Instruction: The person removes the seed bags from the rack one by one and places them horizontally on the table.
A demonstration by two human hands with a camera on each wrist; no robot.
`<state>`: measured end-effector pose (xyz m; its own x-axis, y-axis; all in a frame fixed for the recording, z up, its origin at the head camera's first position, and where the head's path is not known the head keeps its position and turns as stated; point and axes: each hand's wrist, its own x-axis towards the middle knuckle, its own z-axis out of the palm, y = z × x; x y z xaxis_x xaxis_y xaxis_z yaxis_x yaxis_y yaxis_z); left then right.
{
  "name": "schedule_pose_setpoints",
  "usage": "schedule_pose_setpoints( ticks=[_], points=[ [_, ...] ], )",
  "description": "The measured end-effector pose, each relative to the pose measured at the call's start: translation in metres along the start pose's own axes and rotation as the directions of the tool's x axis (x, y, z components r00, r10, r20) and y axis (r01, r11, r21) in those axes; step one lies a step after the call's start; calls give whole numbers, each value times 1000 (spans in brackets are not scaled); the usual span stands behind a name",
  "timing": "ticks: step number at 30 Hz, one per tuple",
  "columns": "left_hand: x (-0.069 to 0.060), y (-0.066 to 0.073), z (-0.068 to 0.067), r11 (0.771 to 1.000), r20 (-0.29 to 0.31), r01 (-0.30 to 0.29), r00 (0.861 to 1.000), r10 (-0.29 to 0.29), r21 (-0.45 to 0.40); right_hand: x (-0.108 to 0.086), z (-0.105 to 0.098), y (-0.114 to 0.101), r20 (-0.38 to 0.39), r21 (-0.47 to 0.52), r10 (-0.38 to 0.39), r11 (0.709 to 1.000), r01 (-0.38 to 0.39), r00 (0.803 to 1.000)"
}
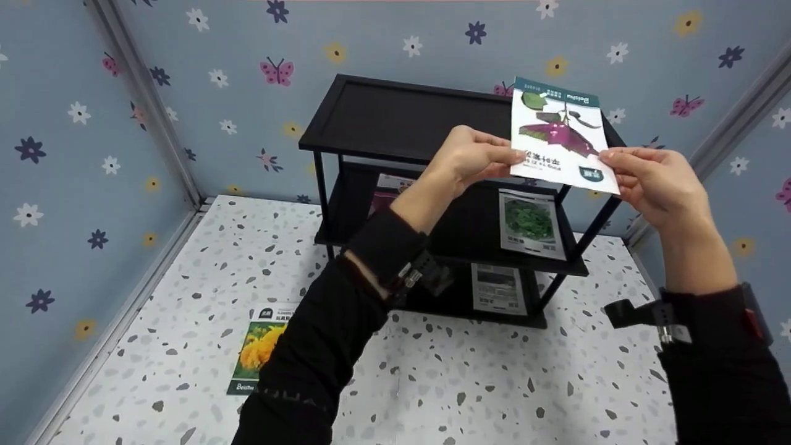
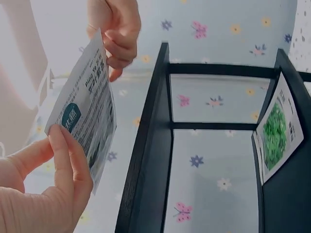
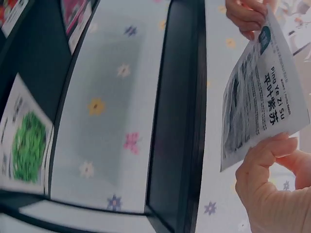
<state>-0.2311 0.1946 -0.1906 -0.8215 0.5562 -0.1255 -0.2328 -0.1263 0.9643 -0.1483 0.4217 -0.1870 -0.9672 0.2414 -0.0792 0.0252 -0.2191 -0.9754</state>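
Observation:
A white seed packet (image 1: 559, 133) with a green band and a purple leaf picture hangs above the right end of the black shelf's top (image 1: 395, 117). My left hand (image 1: 473, 154) pinches its left lower corner between thumb and fingers. On the opposite corner, my right hand (image 1: 658, 182) pinches the packet the same way. Both wrist views show the packet's printed back, the left wrist view with the packet (image 2: 90, 104) tilted and the right wrist view with the packet (image 3: 265, 97) between both hands.
On the middle shelf lie a green-leaf packet (image 1: 530, 222) at the right and a partly hidden packet (image 1: 383, 196) at the left. A greyish packet (image 1: 497, 289) rests on the bottom shelf. A yellow-flower packet (image 1: 256, 352) lies on the speckled floor (image 1: 469, 395), partly behind my left sleeve.

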Motion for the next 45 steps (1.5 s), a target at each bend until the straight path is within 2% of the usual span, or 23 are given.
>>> schedule_pose_setpoints(
  ticks=[4,7,11,15,20,25,32,38,39,41,43,45],
  points=[
    [-17,-17,-7,996,41,-87,995,88,-23,-10,5,22,70,146,-94,986,83,993],
    [-31,-32,-15,988,65,-154,986,153,6,-19,9,42,117,228,-170,964,140,979],
    [-50,-51,-28,973,85,-225,972,220,57,-34,17,68,114,208,-252,952,225,961],
    [-70,-72,-41,960,75,-265,963,259,91,-50,29,93,61,87,-309,949,303,949],
    [-92,-103,-55,956,39,-272,962,269,111,-66,40,127,32,-24,-361,932,362,932],
    [-109,-138,-67,956,13,-271,962,272,113,-78,44,166,17,-114,-369,923,368,929],
    [-121,-181,-79,961,-27,-252,966,257,114,-89,46,207,20,-148,-384,912,383,923],
    [-126,-210,-85,971,-69,-217,972,224,105,-91,44,239,14,-130,-416,901,414,909],
    [-126,-215,-86,970,-86,-212,971,223,120,-86,37,254,40,-98,-444,890,446,895],
    [-128,-225,-89,968,-116,-196,970,215,158,-78,27,283,34,-97,-442,891,443,897],
    [-130,-235,-93,967,-143,-173,969,201,186,-67,10,322,47,-113,-452,883,455,891],
    [-132,-246,-96,967,-158,-158,969,191,198,-55,-6,362,35,-157,-446,881,446,894]
  ],
)
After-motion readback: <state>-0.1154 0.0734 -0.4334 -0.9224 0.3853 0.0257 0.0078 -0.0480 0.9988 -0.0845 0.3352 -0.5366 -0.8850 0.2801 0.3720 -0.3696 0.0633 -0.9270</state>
